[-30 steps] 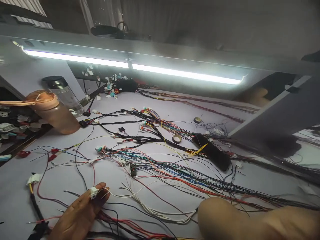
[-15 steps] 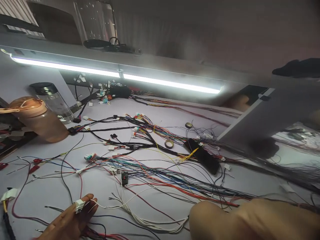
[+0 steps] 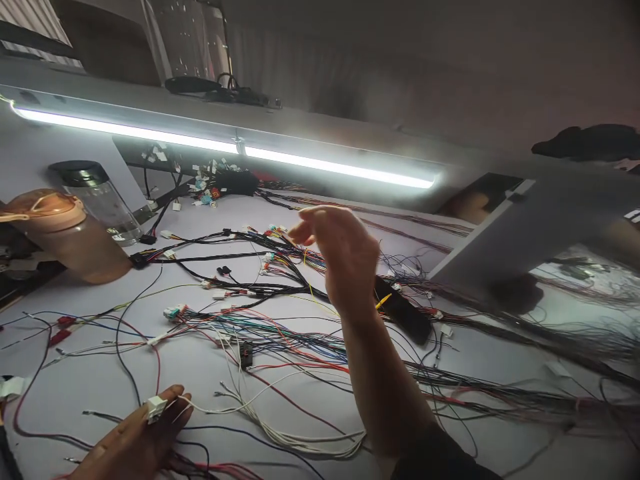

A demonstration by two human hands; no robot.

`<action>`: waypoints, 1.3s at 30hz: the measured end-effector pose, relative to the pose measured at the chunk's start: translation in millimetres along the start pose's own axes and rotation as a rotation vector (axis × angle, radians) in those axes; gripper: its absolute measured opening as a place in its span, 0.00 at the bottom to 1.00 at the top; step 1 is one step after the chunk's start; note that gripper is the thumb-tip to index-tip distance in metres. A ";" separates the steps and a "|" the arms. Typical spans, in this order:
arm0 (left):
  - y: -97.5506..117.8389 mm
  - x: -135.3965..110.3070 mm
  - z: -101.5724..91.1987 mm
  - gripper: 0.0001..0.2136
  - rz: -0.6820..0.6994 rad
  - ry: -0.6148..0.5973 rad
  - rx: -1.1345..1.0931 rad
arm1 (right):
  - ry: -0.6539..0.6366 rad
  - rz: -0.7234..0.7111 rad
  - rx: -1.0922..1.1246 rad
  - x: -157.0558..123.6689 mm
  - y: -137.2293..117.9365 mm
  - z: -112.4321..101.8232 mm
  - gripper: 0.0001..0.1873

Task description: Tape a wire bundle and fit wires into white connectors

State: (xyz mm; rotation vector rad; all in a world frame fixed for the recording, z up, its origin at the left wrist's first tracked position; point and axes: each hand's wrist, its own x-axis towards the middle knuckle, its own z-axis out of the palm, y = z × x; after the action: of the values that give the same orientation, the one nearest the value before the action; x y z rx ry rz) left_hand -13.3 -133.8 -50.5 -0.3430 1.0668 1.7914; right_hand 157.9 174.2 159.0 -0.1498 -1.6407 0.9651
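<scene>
At the lower left, my left hand (image 3: 137,437) holds a white plastic connector (image 3: 156,408) between thumb and fingers. A thin white wire runs from beside its fingertips to the right, towards a bundle of white wires (image 3: 300,443). My right hand (image 3: 345,257) is raised above the middle of the table, its fingers loosely bent and pointing left, with nothing visible in them. Behind and below it lies a wiring harness (image 3: 240,257) with black-taped branches and small connectors. A black connector (image 3: 246,355) sits among the loose coloured wires between my hands.
A peach-lidded bottle (image 3: 70,233) and a clear bottle with a black lid (image 3: 103,200) stand at the left. A black phone (image 3: 405,313) lies right of my right forearm. A lit tube lamp (image 3: 330,165) hangs under the shelf, and a grey panel (image 3: 490,233) rises at the right.
My right hand has moved from the lower right up and forward over the harness, hiding the tape rolls. My left hand still holds the white connector in nearly the same place.
</scene>
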 end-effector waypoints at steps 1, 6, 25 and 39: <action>0.7 0.8 1.1 0.32 0.000 0.004 0.018 | -0.062 0.095 -0.099 3.3 23.5 6.5 0.14; 2.8 2.9 10.0 0.30 0.066 -0.019 0.054 | -0.500 0.489 -0.765 -7.6 119.9 17.0 0.17; 4.8 -15.0 33.2 0.18 0.013 0.168 0.160 | -0.658 0.358 -0.819 -40.9 145.9 -27.0 0.13; 7.5 -48.8 77.3 0.09 0.044 0.128 0.105 | -0.801 0.252 -0.771 -78.5 153.4 27.4 0.10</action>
State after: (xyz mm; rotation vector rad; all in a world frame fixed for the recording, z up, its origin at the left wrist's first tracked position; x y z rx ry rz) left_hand 20.9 -103.3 29.0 -0.3770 1.2623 1.7637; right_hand 100.3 215.8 -0.3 -0.5526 -2.7396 0.5307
